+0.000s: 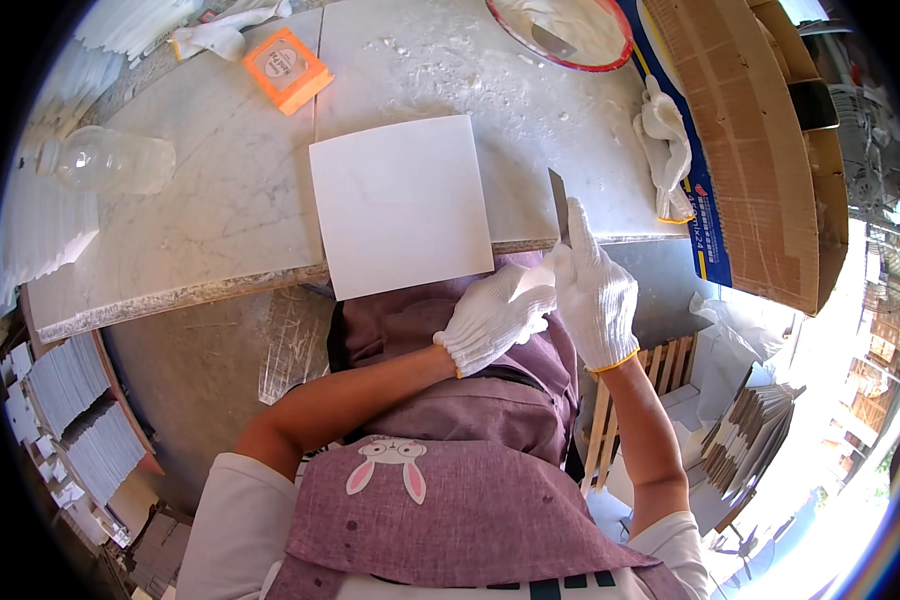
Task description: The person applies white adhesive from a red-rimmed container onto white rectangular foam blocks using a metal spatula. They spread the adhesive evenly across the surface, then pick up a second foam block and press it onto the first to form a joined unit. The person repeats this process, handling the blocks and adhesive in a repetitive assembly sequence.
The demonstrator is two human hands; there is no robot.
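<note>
— While both gloved hands meet at the near edge of the marble tabletop (220, 200), what does each one have?

— The right hand (598, 290) is closed around the handle of a scraper (558, 205), its flat metal blade standing up over the near edge. The left hand (495, 315) is curled just beside it, fingertips touching the right hand near the handle; whether it grips anything I cannot tell.

— And the white tile?

— The square white tile (402, 205) lies flat left of the blade, its near side jutting out past the tabletop's near edge.

— Any packages or labels?

— An orange square pack (287, 68) with a white round label sits toward the far edge, left of centre. A clear plastic bottle (105, 160) lies on its side at the left edge. At the right edge, a blue printed package (708, 215) stands tucked against a brown cardboard box (745, 130), with a crumpled white cloth (665, 145) in front of it.

— Anything at the far edge?

— A red-rimmed basin (560, 30) holding white paste, at the far right corner.
</note>
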